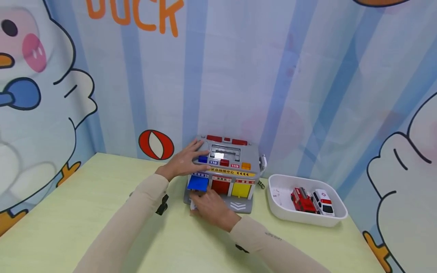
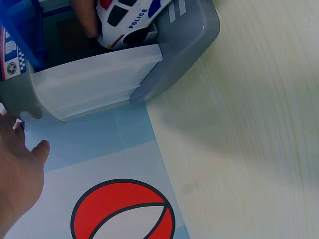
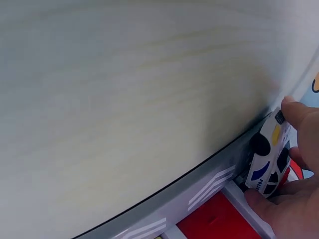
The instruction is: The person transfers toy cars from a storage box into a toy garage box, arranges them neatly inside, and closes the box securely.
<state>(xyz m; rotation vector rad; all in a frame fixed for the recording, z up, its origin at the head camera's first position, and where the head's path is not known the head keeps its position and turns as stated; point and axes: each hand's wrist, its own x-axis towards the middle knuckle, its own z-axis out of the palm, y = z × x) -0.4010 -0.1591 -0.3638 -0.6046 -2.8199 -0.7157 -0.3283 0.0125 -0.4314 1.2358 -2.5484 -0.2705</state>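
Note:
A grey toy emergency station (image 1: 250,151) stands on the table, its blue garage door (image 1: 198,183) swung up. My left hand (image 1: 181,163) rests on the left of its roof with the fingers spread. At the blue-door bay, my right hand (image 1: 213,204) grips a white toy police car (image 3: 266,159) between thumb and fingers. In the left wrist view, the police car (image 2: 127,20) sits at the mouth of the bay, its rear part cut off by the frame edge. The red door (image 1: 220,187) and yellow door (image 1: 241,190) are down.
Right of the station, a white tray (image 1: 283,214) holds a red fire truck (image 1: 302,200) and a white ambulance (image 1: 323,202). A coiled cord (image 1: 261,184) and a white handset (image 1: 263,163) are at the station's right side. A printed curtain (image 1: 232,76) hangs behind.

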